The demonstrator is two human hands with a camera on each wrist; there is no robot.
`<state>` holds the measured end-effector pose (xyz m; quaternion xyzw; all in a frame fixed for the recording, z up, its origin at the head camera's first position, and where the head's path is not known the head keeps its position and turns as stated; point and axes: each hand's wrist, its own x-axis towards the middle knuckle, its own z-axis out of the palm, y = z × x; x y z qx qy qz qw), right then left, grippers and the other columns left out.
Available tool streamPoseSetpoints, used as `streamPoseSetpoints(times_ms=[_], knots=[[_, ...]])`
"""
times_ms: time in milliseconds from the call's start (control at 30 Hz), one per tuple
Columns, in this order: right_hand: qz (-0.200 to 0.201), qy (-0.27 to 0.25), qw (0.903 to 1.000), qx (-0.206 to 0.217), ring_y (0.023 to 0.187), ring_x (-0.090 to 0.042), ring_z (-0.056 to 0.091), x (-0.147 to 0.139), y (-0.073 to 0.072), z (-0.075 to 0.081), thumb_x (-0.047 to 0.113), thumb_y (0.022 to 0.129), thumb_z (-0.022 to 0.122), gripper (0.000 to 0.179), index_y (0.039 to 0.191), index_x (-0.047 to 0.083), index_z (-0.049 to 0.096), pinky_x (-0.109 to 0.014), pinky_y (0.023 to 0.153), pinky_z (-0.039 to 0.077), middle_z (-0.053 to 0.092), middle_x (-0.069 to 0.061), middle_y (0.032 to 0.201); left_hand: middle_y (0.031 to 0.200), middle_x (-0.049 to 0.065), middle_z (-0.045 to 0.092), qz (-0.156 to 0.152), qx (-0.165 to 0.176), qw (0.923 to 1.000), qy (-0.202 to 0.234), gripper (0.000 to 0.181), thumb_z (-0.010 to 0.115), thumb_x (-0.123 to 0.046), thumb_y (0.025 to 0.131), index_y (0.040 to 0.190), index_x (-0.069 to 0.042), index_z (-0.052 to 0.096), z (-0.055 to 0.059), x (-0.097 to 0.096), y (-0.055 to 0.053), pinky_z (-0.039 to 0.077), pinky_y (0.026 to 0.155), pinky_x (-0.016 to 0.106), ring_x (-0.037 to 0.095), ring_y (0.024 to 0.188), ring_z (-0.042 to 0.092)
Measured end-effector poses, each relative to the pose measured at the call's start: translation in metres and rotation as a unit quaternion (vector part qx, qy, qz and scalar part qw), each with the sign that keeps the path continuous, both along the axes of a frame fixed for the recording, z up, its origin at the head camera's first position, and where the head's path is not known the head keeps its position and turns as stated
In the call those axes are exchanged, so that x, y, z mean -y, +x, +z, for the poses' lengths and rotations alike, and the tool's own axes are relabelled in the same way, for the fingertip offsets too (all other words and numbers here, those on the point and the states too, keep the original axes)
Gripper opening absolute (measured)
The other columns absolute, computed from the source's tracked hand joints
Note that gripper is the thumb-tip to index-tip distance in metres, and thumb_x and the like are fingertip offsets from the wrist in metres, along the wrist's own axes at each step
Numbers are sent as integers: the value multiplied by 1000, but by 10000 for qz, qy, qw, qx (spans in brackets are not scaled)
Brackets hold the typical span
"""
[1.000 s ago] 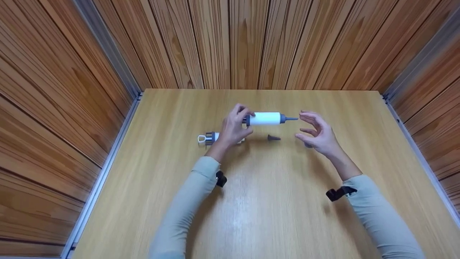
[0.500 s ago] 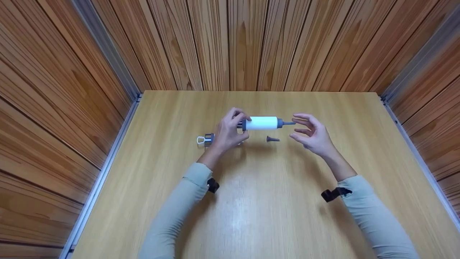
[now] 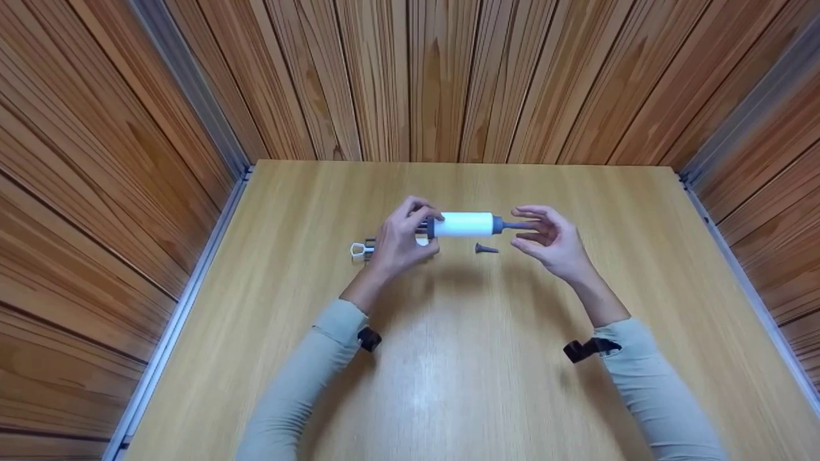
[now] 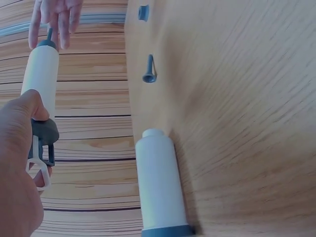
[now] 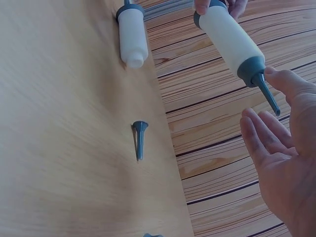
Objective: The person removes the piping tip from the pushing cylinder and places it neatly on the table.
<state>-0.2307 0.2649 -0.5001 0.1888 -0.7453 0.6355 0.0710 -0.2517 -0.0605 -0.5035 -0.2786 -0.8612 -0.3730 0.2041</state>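
Note:
My left hand grips a white decorating syringe by its dark grey collar, near the white plunger loop. The syringe is held level above the table, its slim grey nozzle pointing right. Around that nozzle my right hand is spread, thumb close to the nozzle's base and fingers nearly straight. A second syringe lies on the table, partly behind my left hand in the head view; its front end carries no nozzle. Below the held syringe lies a loose grey nozzle.
A small grey ring sits on the wooden table beyond the loose nozzle, hidden behind my right hand in the head view. Wood-plank walls with metal edge rails enclose the back and sides.
The left hand has brought the syringe slightly left and towards me. The right hand has moved left and nearer, so its fingers now surround the nozzle tip.

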Motion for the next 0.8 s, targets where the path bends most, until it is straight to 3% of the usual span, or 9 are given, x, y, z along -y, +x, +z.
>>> streamPoseSetpoints(times_ms=[100, 467, 800], knots=[[69, -52, 10000, -8, 124, -7, 78, 3, 3, 3, -21, 93, 76, 56, 147, -13, 61, -28, 104, 66, 77, -12, 142, 136, 11, 70, -16, -108, 9999, 21, 36, 91, -10, 89, 123, -11, 78, 2, 2, 4, 66, 108, 45, 31, 123, 75], [378, -168, 9988, -255, 118, -5, 80, 12, 8, 10, -20, 93, 76, 53, 143, -19, 60, -23, 100, 65, 80, 13, 133, 131, 11, 73, -88, -468, 9987, 187, 32, 90, -8, 90, 120, -11, 81, 16, 5, 12, 69, 99, 40, 29, 117, 77], [131, -258, 9992, -279, 111, -4, 81, 23, 14, 10, -22, 92, 75, 47, 138, -21, 63, -20, 94, 66, 81, 14, 124, 130, 12, 74, -236, -543, 9979, 255, 31, 90, -8, 89, 119, -10, 81, 17, 9, 16, 69, 99, 39, 29, 117, 78]])
